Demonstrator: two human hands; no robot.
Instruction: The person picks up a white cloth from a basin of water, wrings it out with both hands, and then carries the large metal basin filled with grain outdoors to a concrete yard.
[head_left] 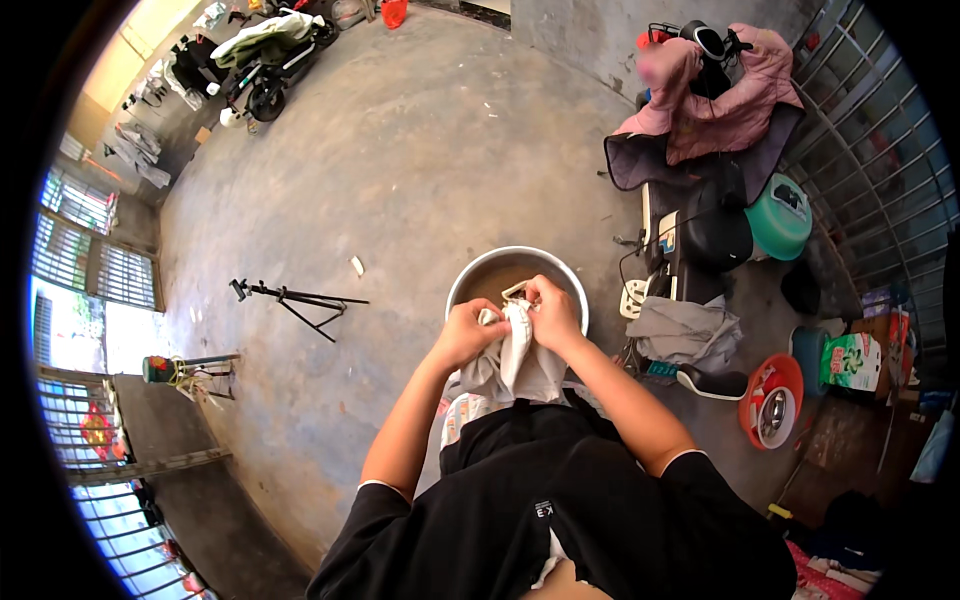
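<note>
Grip clamped on cloth (518, 358): left hand (467, 336) nine o'clock, right hand (556, 318) three; basin (514, 252) beneath, toward twelve. Step looks like hand-working folds; next move likely calls for steady two-handed pinch.

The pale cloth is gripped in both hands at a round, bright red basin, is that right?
Not quite: the head view shows that the round basin is silver-coloured, not red. The pale cloth is indeed gripped by the left hand and right hand.
</note>
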